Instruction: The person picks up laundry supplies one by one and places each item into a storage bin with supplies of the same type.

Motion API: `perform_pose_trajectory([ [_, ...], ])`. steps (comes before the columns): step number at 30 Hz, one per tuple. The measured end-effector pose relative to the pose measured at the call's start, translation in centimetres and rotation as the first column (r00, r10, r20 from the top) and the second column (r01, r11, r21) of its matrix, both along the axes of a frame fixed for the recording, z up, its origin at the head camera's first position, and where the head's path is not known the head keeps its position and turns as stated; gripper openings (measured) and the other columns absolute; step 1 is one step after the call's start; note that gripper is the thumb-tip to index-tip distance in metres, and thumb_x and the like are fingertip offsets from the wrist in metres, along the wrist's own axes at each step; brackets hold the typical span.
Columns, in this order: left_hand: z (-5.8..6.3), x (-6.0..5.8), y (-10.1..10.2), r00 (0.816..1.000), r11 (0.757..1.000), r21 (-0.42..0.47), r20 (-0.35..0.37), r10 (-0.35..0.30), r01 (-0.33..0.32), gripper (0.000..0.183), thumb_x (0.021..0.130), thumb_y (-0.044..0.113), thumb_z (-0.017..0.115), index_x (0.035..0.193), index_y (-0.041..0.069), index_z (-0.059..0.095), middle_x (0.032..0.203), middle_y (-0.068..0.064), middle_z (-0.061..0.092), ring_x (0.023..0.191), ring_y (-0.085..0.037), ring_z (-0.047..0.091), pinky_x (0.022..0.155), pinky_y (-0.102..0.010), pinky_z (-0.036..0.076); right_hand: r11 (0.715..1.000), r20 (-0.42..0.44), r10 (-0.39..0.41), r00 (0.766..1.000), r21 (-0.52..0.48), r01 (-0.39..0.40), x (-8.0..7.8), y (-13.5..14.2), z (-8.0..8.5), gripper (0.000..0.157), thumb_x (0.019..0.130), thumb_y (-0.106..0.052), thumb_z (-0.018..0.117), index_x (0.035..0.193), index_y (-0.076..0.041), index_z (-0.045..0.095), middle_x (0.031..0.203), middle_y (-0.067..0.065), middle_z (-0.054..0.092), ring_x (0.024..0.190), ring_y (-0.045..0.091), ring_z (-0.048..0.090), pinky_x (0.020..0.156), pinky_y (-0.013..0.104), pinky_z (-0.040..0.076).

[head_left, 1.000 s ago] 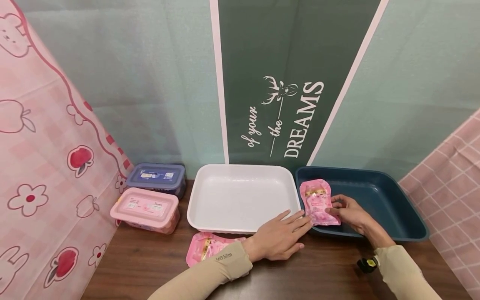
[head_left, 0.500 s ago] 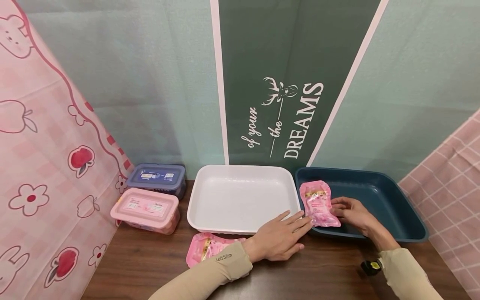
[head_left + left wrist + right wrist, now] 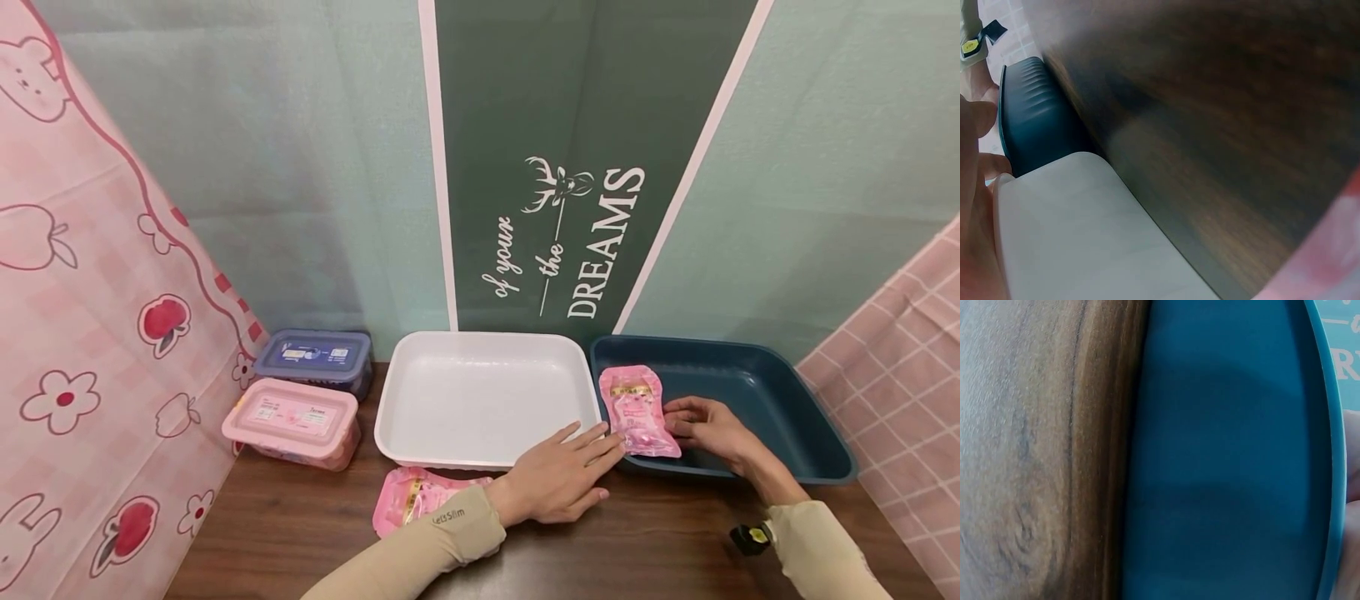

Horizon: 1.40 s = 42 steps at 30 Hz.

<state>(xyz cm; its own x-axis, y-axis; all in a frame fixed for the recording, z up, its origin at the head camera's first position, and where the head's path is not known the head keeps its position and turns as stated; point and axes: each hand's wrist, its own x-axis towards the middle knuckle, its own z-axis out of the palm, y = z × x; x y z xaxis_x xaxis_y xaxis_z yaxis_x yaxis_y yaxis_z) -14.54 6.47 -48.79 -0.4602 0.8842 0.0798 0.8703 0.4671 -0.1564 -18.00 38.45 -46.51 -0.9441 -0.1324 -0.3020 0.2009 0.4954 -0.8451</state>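
A pink pouch (image 3: 636,408) with a gold band lies at the left end of the dark blue tray (image 3: 738,400), its lower edge up at the front rim. My right hand (image 3: 708,429) reaches over that rim, its loosely bent fingers right at the pouch's right edge. My left hand (image 3: 558,475) lies across the front right corner of the white tray (image 3: 480,400), fingers straight, fingertips at the pouch's lower left. In the left wrist view, the left fingers (image 3: 992,165) are above the white tray's edge. A second pink pouch (image 3: 412,496) lies partly under the left sleeve.
Left of the white tray, a blue lidded box (image 3: 313,352) stands behind a pink lidded box (image 3: 292,417). All sit on a dark wooden table (image 3: 600,550), with hanging cloths behind and on both sides. A small black and yellow device (image 3: 750,537) hangs at my right wrist.
My right hand has shifted slightly right, its thumb coming off the face of the pouch in the blue tray. The left hand keeps its place.
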Motion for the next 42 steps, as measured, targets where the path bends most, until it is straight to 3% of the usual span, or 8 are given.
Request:
perform_pose_trajectory([
  [20, 0.1, 0.0, 0.2, 1.0, 1.0, 0.006, 0.006, -0.006, 0.006, 0.066, 0.114, 0.05, 0.028, 0.172, 0.019, 0.023, 0.179, 0.003, 0.021, 0.167, -0.016, 0.014, 0.134, -0.039, 0.02, 1.0, 0.015, 0.018, 1.0, -0.014, -0.018, 0.0, 0.7, -0.6, 0.05, 0.106, -0.01, 0.065, 0.141, 0.019, 0.043, 0.124, 0.032, 0.064, 0.099, 0.023, 0.073, 0.087, 0.043, 0.066],
  [29, 0.1, -0.1, 0.4, 1.0, 1.0, 0.012, -0.016, -0.01, 0.01, 0.065, 0.115, 0.049, 0.028, 0.172, 0.019, 0.024, 0.179, 0.003, 0.022, 0.167, -0.016, 0.017, 0.134, -0.04, 0.022, 0.999, -0.002, 0.015, 1.0, 0.038, -0.015, 0.1, 0.6, -0.5, 0.051, 0.106, -0.01, 0.066, 0.141, 0.019, 0.043, 0.125, 0.033, 0.062, 0.098, 0.024, 0.072, 0.087, 0.042, 0.066],
  [32, 0.1, -0.1, 0.5, 1.0, 1.0, 0.015, -0.021, -0.008, 0.009, 0.065, 0.115, 0.049, 0.027, 0.172, 0.019, 0.025, 0.179, 0.004, 0.022, 0.166, -0.016, 0.017, 0.134, -0.04, 0.021, 0.992, -0.054, 0.016, 0.998, 0.125, -0.009, 0.3, 0.2, -0.4, 0.049, 0.105, -0.011, 0.067, 0.139, 0.018, 0.046, 0.123, 0.033, 0.064, 0.097, 0.026, 0.071, 0.083, 0.039, 0.066],
  [35, 0.2, 0.0, 0.4, 1.0, 1.0, 0.025, -0.024, -0.01, 0.01, 0.065, 0.114, 0.049, 0.028, 0.171, 0.019, 0.026, 0.178, 0.004, 0.023, 0.166, -0.016, 0.018, 0.134, -0.04, 0.022, 0.961, -0.156, 0.036, 0.987, 0.277, 0.008, 0.5, -0.4, -0.1, 0.045, 0.104, -0.013, 0.068, 0.135, 0.016, 0.052, 0.12, 0.033, 0.066, 0.1, 0.037, 0.072, 0.082, 0.044, 0.066],
  [39, 0.4, 0.0, 0.3, 1.0, 0.999, 0.05, 0.002, 0.001, -0.001, 0.063, 0.115, 0.05, 0.029, 0.17, 0.02, 0.031, 0.177, 0.005, 0.028, 0.165, -0.015, 0.022, 0.133, -0.038, 0.024, 0.906, -0.287, 0.084, 0.954, 0.42, 0.047, 1.0, -1.9, 0.6, 0.037, 0.102, -0.011, 0.069, 0.129, 0.012, 0.059, 0.116, 0.03, 0.068, 0.105, 0.047, 0.071, 0.085, 0.057, 0.062],
  [42, 0.6, 0.0, 0.0, 1.0, 0.997, 0.082, 0.027, 0.014, -0.016, 0.06, 0.115, 0.049, 0.029, 0.168, 0.021, 0.037, 0.174, 0.006, 0.034, 0.163, -0.016, 0.028, 0.132, -0.036, 0.027, 0.897, -0.366, 0.115, 0.923, 0.437, 0.062, 1.5, -3.3, 1.1, 0.032, 0.101, -0.005, 0.067, 0.128, 0.011, 0.06, 0.114, 0.029, 0.069, 0.101, 0.044, 0.072, 0.086, 0.061, 0.061],
])
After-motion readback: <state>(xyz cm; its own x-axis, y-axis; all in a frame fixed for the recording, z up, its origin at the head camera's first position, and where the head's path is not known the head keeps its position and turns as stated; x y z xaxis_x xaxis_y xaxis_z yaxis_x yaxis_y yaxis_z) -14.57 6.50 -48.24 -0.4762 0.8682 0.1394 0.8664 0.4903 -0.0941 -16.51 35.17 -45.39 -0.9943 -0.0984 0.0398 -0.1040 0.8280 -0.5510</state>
